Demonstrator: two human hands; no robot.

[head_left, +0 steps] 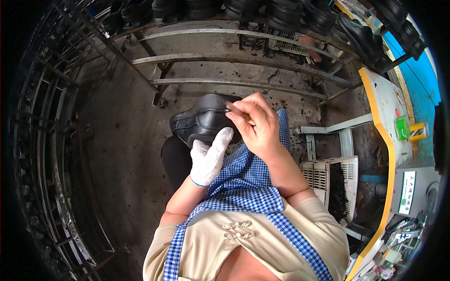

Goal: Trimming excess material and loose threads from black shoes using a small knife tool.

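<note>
A black leather shoe [199, 121] rests over my lap, its toe pointing left. My left hand [208, 160], in a white knit glove, is closed on the shoe's near side with the thumb raised along it. My bare right hand [260, 122] meets the shoe's right end, thumb and fingers pinched together. Between them is a small thin tool [233, 107] with a brownish, blurred tip against the upper; its exact kind is hard to make out. Under the shoe spreads a blue checked apron [241, 171].
Ahead stands a metal rack [201, 58], with black shoes [199, 10] lined along its top. More racks [56, 154] run down the left side. To my right are a white plastic crate [349, 178] and a yellow-edged table [382, 93] bearing a green container [401, 128] and a grey box [415, 189].
</note>
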